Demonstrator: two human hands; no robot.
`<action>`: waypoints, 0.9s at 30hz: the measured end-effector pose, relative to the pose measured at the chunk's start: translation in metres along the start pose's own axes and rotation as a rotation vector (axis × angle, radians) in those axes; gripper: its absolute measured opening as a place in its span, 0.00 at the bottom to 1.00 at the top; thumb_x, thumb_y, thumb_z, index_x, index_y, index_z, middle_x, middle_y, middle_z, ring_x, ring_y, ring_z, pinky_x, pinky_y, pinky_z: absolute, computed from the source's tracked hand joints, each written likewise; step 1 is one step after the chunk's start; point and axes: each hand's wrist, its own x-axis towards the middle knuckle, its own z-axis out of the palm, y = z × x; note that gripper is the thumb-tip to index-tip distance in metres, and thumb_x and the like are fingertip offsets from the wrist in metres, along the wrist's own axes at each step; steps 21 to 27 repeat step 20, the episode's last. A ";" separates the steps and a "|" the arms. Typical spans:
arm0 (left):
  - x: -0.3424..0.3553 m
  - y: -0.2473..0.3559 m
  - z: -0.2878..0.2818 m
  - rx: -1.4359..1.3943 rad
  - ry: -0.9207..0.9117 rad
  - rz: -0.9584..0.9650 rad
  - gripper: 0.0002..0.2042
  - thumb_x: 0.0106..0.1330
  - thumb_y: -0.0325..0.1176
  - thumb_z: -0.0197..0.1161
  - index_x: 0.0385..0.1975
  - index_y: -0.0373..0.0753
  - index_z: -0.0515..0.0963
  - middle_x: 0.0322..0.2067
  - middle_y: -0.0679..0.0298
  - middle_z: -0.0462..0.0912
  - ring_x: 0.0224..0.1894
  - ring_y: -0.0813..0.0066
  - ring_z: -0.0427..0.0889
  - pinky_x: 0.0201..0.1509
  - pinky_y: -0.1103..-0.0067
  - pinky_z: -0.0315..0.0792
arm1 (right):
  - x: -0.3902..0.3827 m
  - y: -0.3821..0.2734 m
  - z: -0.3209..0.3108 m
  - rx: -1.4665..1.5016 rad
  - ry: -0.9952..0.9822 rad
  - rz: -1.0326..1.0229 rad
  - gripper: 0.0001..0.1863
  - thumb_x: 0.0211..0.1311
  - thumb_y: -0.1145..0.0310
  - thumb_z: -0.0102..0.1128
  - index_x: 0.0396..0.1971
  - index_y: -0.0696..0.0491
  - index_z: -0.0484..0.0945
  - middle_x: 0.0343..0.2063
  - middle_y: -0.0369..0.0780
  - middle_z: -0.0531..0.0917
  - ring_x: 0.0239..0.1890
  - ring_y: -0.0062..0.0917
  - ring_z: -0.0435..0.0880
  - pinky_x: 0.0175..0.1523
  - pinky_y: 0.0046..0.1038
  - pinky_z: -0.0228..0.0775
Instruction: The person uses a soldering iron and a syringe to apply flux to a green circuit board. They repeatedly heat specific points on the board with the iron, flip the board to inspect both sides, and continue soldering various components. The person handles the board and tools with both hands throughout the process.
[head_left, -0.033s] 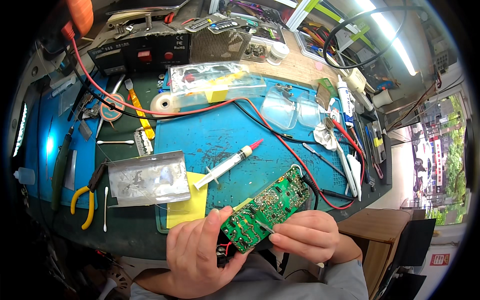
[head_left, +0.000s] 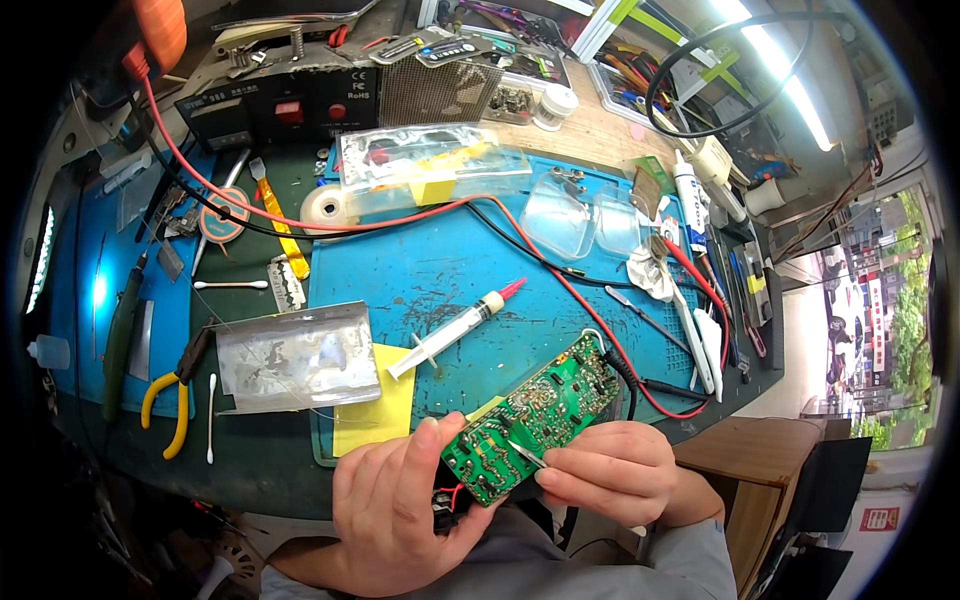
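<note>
My left hand (head_left: 405, 500) grips a green circuit board (head_left: 545, 410) by its lower left end, fingers and thumb around its edges. The board is tilted, its soldered side facing up. Dark parts and a red wire show under its left end. Between thumb and fingertips, my right hand (head_left: 615, 472) pinches a thin pointed metal tool (head_left: 527, 455). The tool's tip lies at the board's surface near the middle; its rear part is hidden in the hand. A black cable (head_left: 622, 372) runs by the board's upper right end.
A syringe with a pink tip (head_left: 455, 333) lies on the blue mat (head_left: 400, 265) beyond the board. To the left are a metal sheet cover (head_left: 298, 358), yellow-handled pliers (head_left: 180, 395) and cotton swabs (head_left: 211, 420). Red and black leads (head_left: 575, 300) cross the mat.
The metal tool's tip has shifted slightly up and to the left on the board, and more of the tool shows. My left hand and the board have stayed put.
</note>
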 end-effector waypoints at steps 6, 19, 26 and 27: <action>0.000 -0.001 -0.001 -0.002 -0.004 0.001 0.50 0.47 0.37 0.79 0.68 0.26 0.55 0.49 0.54 0.83 0.40 0.61 0.81 0.46 0.67 0.69 | 0.001 0.000 0.000 -0.001 -0.014 0.018 0.14 0.49 0.73 0.74 0.38 0.60 0.86 0.35 0.40 0.85 0.31 0.24 0.85 0.35 0.23 0.81; -0.002 -0.003 0.001 -0.037 0.004 -0.004 0.50 0.47 0.37 0.79 0.68 0.26 0.55 0.49 0.55 0.83 0.40 0.61 0.81 0.46 0.67 0.69 | -0.002 0.001 0.001 0.022 -0.005 0.023 0.14 0.50 0.72 0.74 0.38 0.59 0.87 0.36 0.41 0.86 0.32 0.26 0.85 0.34 0.23 0.80; -0.004 -0.005 0.003 -0.055 0.010 -0.005 0.50 0.47 0.37 0.79 0.68 0.26 0.55 0.49 0.55 0.83 0.41 0.61 0.81 0.46 0.67 0.69 | -0.002 0.001 0.000 0.021 -0.014 0.025 0.14 0.50 0.72 0.74 0.39 0.59 0.87 0.36 0.41 0.86 0.32 0.26 0.85 0.34 0.23 0.80; -0.004 -0.005 0.003 -0.055 0.010 -0.005 0.50 0.47 0.37 0.79 0.68 0.26 0.55 0.49 0.55 0.83 0.41 0.61 0.81 0.46 0.67 0.69 | -0.002 0.001 0.000 0.021 -0.014 0.025 0.14 0.50 0.72 0.74 0.39 0.59 0.87 0.36 0.41 0.86 0.32 0.26 0.85 0.34 0.23 0.80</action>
